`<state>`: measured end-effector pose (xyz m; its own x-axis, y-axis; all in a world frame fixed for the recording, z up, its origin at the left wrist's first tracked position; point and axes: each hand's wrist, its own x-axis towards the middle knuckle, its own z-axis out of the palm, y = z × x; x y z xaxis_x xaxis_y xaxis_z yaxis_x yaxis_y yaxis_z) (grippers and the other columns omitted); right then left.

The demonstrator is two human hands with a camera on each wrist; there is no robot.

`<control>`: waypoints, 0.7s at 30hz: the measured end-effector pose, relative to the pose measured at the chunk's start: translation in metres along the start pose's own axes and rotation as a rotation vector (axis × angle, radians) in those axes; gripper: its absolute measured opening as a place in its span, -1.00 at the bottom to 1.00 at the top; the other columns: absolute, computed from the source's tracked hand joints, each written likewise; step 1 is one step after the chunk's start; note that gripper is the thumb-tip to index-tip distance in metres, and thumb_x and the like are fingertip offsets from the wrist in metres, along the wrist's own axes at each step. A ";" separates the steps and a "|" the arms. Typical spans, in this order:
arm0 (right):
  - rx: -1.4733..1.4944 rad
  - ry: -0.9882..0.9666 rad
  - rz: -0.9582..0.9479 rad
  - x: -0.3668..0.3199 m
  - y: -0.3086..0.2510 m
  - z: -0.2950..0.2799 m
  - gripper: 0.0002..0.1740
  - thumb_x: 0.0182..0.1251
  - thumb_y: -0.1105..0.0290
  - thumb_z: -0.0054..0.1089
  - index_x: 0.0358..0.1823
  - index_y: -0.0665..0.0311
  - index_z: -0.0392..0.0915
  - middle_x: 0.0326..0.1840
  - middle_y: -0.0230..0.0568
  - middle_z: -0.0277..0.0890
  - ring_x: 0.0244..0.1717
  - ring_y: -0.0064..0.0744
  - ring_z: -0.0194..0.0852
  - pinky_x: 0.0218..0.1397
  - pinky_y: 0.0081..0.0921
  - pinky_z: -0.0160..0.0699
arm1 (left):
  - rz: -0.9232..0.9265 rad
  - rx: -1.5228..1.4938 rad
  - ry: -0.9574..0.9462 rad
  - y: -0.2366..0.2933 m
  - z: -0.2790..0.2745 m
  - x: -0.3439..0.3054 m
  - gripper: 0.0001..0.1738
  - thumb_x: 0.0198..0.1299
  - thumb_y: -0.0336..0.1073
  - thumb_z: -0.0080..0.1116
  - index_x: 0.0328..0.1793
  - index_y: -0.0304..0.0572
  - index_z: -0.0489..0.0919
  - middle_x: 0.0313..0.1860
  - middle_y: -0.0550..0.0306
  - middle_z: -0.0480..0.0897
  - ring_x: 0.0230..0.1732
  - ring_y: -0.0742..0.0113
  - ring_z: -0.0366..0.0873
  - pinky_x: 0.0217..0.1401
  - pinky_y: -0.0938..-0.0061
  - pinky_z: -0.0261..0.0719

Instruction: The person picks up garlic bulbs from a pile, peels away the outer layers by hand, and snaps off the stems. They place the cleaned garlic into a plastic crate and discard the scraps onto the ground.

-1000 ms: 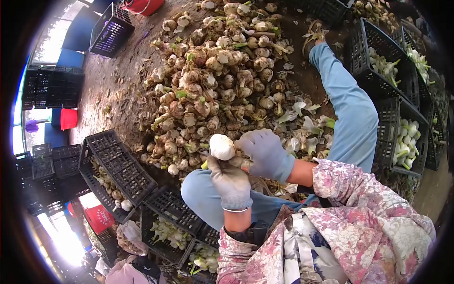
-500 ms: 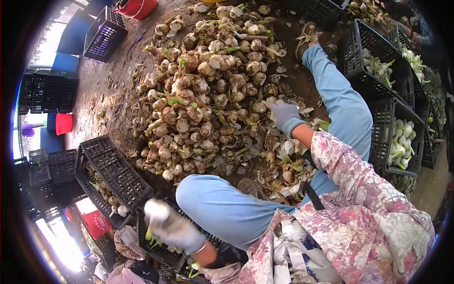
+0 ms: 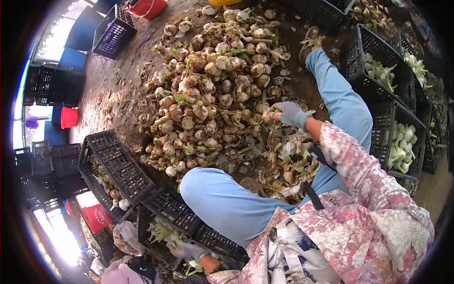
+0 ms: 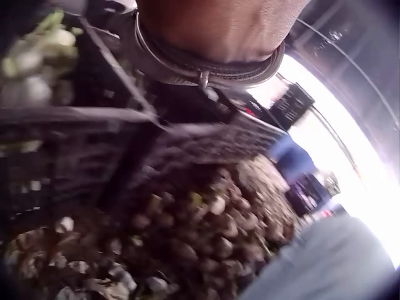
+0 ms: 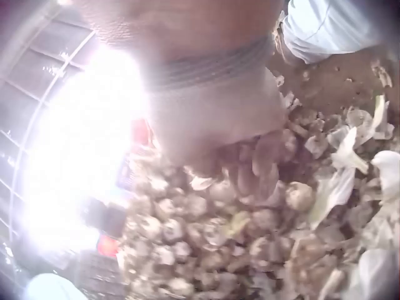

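Note:
My right hand (image 3: 292,115), in a grey glove, is at the right side of a large heap of garlic (image 3: 203,99) with dirty skins. Its fingers curl round a brownish garlic bulb (image 3: 268,116). The right wrist view shows the gloved fingers (image 5: 265,165) bent down among the bulbs. My left hand (image 3: 187,250), gloved and blurred by motion, is low at the left over a black crate of trimmed white garlic (image 3: 161,232). Its fingers are too smeared to tell whether they hold anything. In the left wrist view the wrist with its bracelet (image 4: 203,75) fills the top.
A tilted black crate (image 3: 118,161) and another crate (image 3: 172,206) stand left of my bent knee (image 3: 208,194). Crates of white bulbs (image 3: 402,142) line the right side. Peeled skins and leaves (image 3: 293,161) litter the ground before me. Red buckets (image 3: 69,117) stand farther left.
Both hands were together at a white garlic bulb; they parted. The left carried the bulb down left to the crate, where no bulb shows in it now. The right reached out to the heap.

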<state>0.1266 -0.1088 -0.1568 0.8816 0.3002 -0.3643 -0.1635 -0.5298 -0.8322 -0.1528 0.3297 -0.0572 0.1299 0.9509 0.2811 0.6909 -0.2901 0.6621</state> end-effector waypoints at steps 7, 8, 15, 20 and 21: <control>1.020 -0.320 -0.103 -0.106 -0.093 -0.023 -0.58 0.27 0.16 0.09 -0.07 0.41 0.48 -0.38 -0.21 0.58 -0.48 -0.51 0.53 -0.42 -0.61 0.48 | 0.495 -0.809 -1.404 0.204 0.048 -0.132 -0.31 0.04 -0.60 0.02 0.40 -0.26 0.23 0.31 -0.02 0.36 0.31 0.22 0.32 0.35 0.42 0.30; 0.959 -0.296 -0.160 -0.112 -0.092 -0.019 -0.57 0.26 0.17 0.09 -0.05 0.42 0.48 -0.35 -0.24 0.58 -0.44 -0.53 0.53 -0.39 -0.62 0.47 | 0.596 -0.620 -1.495 0.223 0.040 -0.152 -0.22 0.01 -0.56 0.12 0.43 -0.28 0.14 0.30 -0.04 0.33 0.31 0.22 0.30 0.31 0.42 0.35; 1.384 -0.154 -0.146 -0.147 -0.095 0.020 -0.50 0.37 0.10 0.03 0.13 0.37 0.38 -0.16 -0.32 0.53 -0.34 -0.69 0.43 -0.39 -0.74 0.42 | 0.143 -0.876 -1.697 0.197 0.042 -0.213 -0.29 0.04 -0.55 0.23 0.34 -0.35 0.20 0.20 0.02 0.41 0.15 0.33 0.42 0.21 0.47 0.43; 1.220 0.025 0.014 -0.151 -0.106 0.033 -0.62 0.32 0.21 0.17 0.04 0.29 0.47 -0.14 -0.39 0.53 -0.17 -0.68 0.47 -0.09 -0.63 0.51 | 0.564 -0.893 -1.511 0.177 0.057 -0.219 -0.24 -0.02 -0.51 0.35 0.32 -0.39 0.23 0.19 -0.02 0.42 0.17 0.25 0.43 0.22 0.39 0.47; 1.194 0.045 0.027 -0.152 -0.105 0.032 -0.67 0.31 0.26 0.19 0.01 0.30 0.51 -0.14 -0.39 0.54 -0.16 -0.67 0.48 -0.06 -0.62 0.51 | 0.533 -0.915 -1.501 0.178 0.056 -0.220 -0.24 -0.03 -0.51 0.36 0.31 -0.40 0.23 0.19 -0.03 0.43 0.17 0.24 0.43 0.23 0.38 0.47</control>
<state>-0.0040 -0.0734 -0.0271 0.8826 0.2593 -0.3922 -0.4690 0.5437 -0.6960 -0.0186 0.0750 -0.0401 0.9860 -0.1171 0.1190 -0.1233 -0.0301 0.9919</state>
